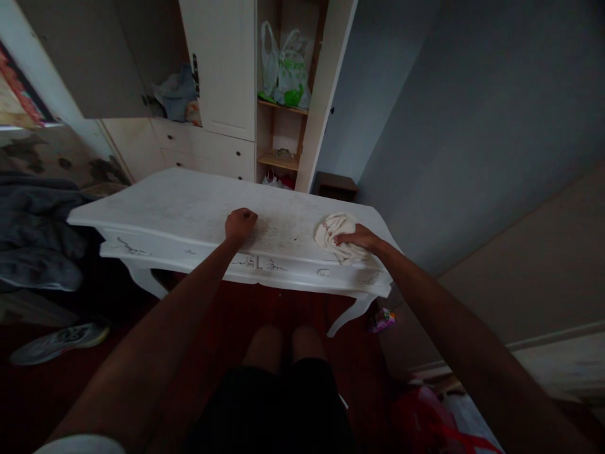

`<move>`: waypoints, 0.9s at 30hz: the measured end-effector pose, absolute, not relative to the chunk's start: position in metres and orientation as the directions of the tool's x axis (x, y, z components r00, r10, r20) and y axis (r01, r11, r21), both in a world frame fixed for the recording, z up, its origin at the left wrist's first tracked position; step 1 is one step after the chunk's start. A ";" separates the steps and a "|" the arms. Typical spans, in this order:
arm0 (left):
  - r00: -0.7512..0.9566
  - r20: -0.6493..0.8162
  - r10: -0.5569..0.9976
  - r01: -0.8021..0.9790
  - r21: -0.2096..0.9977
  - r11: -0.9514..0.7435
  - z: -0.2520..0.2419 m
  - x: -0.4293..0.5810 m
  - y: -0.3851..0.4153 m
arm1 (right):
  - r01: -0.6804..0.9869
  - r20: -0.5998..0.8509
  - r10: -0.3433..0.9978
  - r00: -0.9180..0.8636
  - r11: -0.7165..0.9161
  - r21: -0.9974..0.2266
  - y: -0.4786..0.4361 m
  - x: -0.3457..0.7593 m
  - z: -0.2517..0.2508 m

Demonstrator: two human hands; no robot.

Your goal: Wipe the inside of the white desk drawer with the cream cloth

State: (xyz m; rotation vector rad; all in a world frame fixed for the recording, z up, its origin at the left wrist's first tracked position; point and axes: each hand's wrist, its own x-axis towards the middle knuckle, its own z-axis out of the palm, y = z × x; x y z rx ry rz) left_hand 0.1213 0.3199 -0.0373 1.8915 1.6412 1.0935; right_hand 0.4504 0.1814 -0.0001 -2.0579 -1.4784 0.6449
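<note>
A white table (184,202) with curved legs stands in front of me, its top marked with grey smudges near the middle. My left hand (241,224) rests on the tabletop with its fingers curled into a loose fist; whether anything is inside cannot be seen. Over at the right part of the top, my right hand (360,238) grips a crumpled cream cloth (336,233) with red print. The cloth lies against the surface close to the front edge. The fingers of my right hand are partly hidden by its folds.
Behind the table is a white wardrobe (222,69) with open doors and plastic bags (290,75) on a shelf. Dark clothing (38,227) is heaped at the left, above a shoe (61,342). A red bag (420,416) lies at the lower right.
</note>
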 end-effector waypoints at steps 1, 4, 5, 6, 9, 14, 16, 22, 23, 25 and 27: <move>0.001 0.294 0.956 0.636 0.737 -0.228 -0.038 0.121 0.320 | 0.746 -0.036 0.947 0.320 -0.275 -0.607 0.183 0.445 -0.001; -0.003 0.295 0.956 0.633 0.740 -0.226 -0.040 0.122 0.322 | 0.858 0.117 0.915 0.386 -0.310 -0.409 0.179 0.425 -0.003; -0.007 0.293 0.956 0.631 0.743 -0.223 -0.041 0.122 0.323 | 0.884 0.172 0.909 0.379 -0.301 -0.358 0.175 0.417 -0.004; -0.011 0.292 0.956 0.628 0.746 -0.220 -0.041 0.122 0.323 | 0.905 0.223 0.908 0.355 -0.275 -0.324 0.170 0.408 -0.005; -0.013 0.305 0.952 0.633 0.739 -0.228 -0.042 0.122 0.323 | 0.950 0.342 0.914 0.218 -0.119 -0.288 0.148 0.377 -0.013; 0.000 0.311 0.950 0.655 0.718 -0.235 -0.040 0.122 0.320 | 0.929 0.469 0.854 -0.223 0.332 -0.162 0.110 0.330 -0.052; -0.001 0.297 0.955 0.648 0.727 -0.225 -0.040 0.122 0.320 | 0.878 0.491 0.775 -0.398 0.478 -0.042 0.102 0.317 -0.074; 0.016 0.319 0.948 0.694 0.679 -0.240 -0.041 0.122 0.319 | 0.904 0.540 0.726 -0.426 0.364 0.224 0.119 0.287 -0.125; 0.020 0.322 0.947 0.698 0.673 -0.244 -0.041 0.122 0.318 | 0.912 0.528 0.743 -0.410 0.345 0.222 0.125 0.280 -0.129; 0.025 0.323 0.946 0.697 0.673 -0.248 -0.041 0.121 0.317 | 0.932 0.499 0.787 -0.363 0.312 0.187 0.137 0.266 -0.132; 0.031 0.324 0.946 0.691 0.676 -0.255 -0.041 0.121 0.316 | 0.944 0.458 0.825 -0.330 0.293 0.152 0.147 0.253 -0.131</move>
